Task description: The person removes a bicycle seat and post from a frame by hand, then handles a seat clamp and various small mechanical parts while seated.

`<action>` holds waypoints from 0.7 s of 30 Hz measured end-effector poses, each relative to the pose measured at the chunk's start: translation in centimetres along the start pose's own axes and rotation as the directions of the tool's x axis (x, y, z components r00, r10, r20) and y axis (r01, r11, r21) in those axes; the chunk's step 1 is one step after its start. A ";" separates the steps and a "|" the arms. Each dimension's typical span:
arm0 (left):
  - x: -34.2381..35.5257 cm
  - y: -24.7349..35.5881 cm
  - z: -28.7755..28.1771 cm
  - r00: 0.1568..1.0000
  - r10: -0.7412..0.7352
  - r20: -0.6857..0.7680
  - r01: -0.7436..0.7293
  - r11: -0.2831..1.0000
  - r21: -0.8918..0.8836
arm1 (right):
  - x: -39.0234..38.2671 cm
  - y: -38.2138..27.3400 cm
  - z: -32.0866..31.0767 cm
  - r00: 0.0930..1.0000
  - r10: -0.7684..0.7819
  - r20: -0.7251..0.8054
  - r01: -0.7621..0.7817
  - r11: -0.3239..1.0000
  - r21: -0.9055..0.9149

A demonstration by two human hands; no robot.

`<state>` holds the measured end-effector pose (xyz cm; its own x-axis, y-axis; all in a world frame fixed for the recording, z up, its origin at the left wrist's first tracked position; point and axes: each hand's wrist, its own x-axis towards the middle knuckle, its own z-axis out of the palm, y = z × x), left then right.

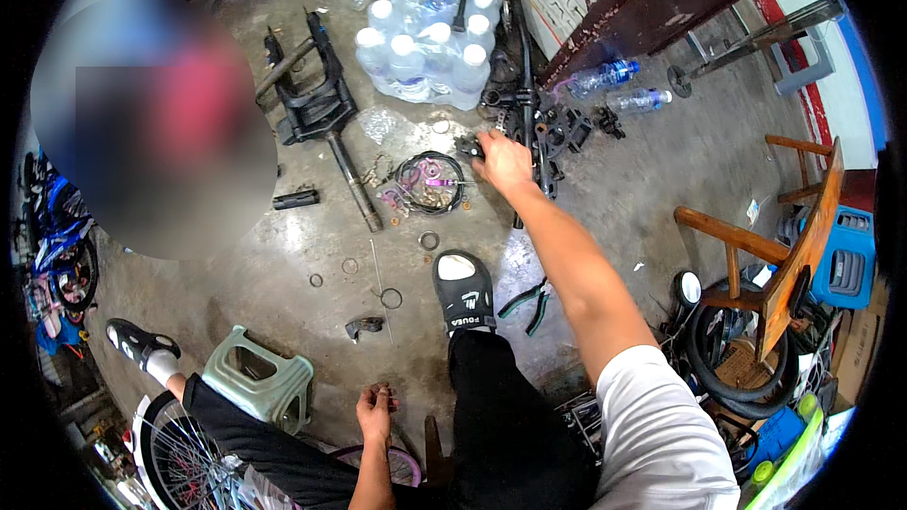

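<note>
My right hand (504,161) reaches far forward over the floor, its fingers closed on a small black bike part (468,147) beside a black handlebar (526,99). Just left of it lies a coil of black cable (404,203) with purple pieces inside. My left hand (375,409) hangs low near my knees, fingers curled together; whatever they hold is too small to make out. Between my feet are a small black clamp-like part (364,328) and several thin rings, one of them a dark ring (428,241). Green-handled pliers (537,307) rest right of my shoe.
A black suspension fork (316,94) lies ahead left; a pack of water bottles (406,61) stands beyond. Loose bottles (605,78) lie far right. A green stool (260,378) and a bicycle wheel (184,453) are at left, a wooden chair (789,264) and tyres (704,359) at right.
</note>
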<state>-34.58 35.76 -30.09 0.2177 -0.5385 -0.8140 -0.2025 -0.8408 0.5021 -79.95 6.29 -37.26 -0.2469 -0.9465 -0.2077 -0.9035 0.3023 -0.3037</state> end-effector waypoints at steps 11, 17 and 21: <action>1.5 -1.0 1.0 0.991 -0.057 0.124 0.047 0.996 0.081 | -1.5 11.5 -1.7 0.686 0.529 -0.499 -0.268 0.822 0.503; 2.4 -1.5 -0.2 0.991 -0.032 0.129 0.026 0.999 0.044 | -1.5 14.0 -2.6 0.848 0.423 -0.321 -0.296 0.878 0.376; 1.7 0.9 0.6 0.993 -0.079 0.086 0.069 0.991 0.115 | -1.4 20.9 -2.6 0.651 0.483 -0.585 -0.448 0.867 0.217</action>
<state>-34.98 34.13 -31.16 0.1502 -0.4633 -0.8734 -0.2958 -0.8640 0.4075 -99.43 13.61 -40.87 -0.8025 -0.5361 0.2620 -0.5965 0.7111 -0.3722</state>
